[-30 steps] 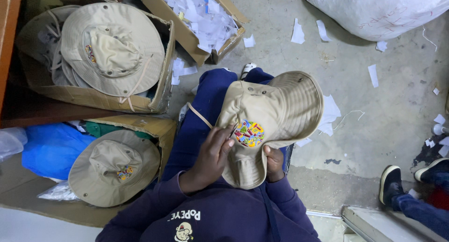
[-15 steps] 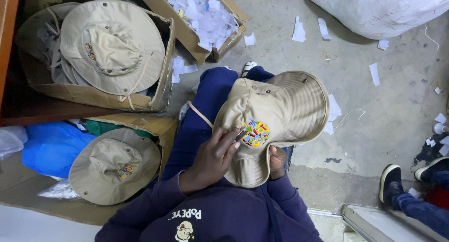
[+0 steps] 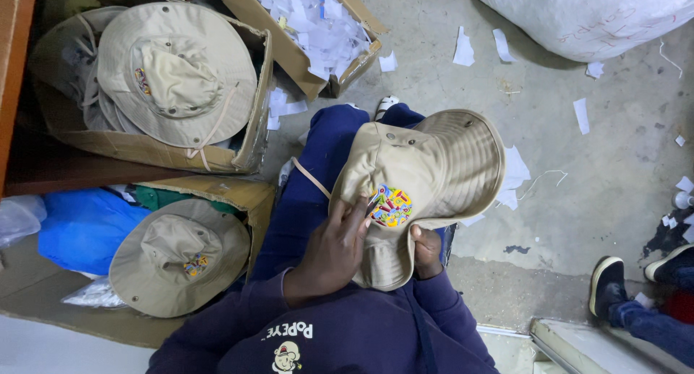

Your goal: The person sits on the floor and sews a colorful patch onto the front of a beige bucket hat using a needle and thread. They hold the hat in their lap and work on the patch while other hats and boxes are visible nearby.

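Bucket hat (image 3: 426,179), khaki, with a multicoloured patch (image 3: 390,206) on its crown, lies across your lap over dark blue trousers (image 3: 318,172). Head view: your left hand (image 3: 334,250) rests on the crown with its fingertips (image 3: 363,208) at the patch's left edge; whether that grip pinches anything is too small to tell. Your right hand (image 3: 426,250) grasps the hat from beneath, its thumb folded over the brim. The step in hand appears to be working or checking the patch's edge; the next move probably calls for a steady hold underneath and fine fingertip pressure along the edge. To your left, one cardboard box (image 3: 249,146) holds a stack of like hats (image 3: 173,70), and a single hat (image 3: 177,255) lies on a lower box. A box of paper scraps (image 3: 311,23) stands ahead, loose scraps scattered over the concrete floor (image 3: 578,186). Another person's shoe (image 3: 606,284) shows at lower right.
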